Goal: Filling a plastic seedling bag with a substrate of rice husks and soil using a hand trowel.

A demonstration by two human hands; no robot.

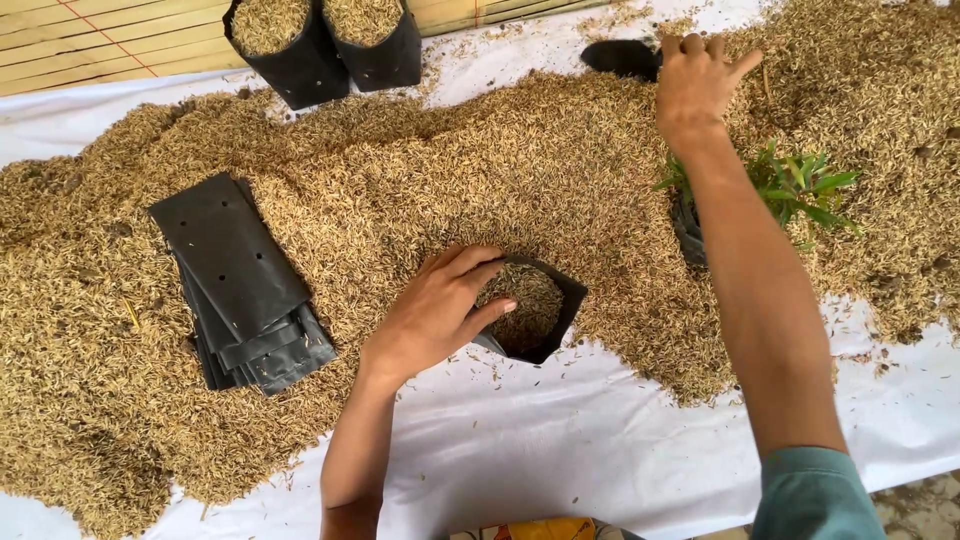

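hands in the husk pile, one bag open

left hand (440,310) gripped the rim of the open black bag (535,312), part filled with husk, at the pile's near edge. right hand (695,80) reached far, fingers curled on a dark bag (620,57). seedling (790,190) just right of that arm. flat bag stack (245,285) left. bare white sheet (560,440) in front.

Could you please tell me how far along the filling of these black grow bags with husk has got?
Done: two filled bags stand at the back. In hand: the left hand holds a partly filled bag open, while the right hand reaches into the husk pile. Left: a stack of flat empty bags lies unfilled.
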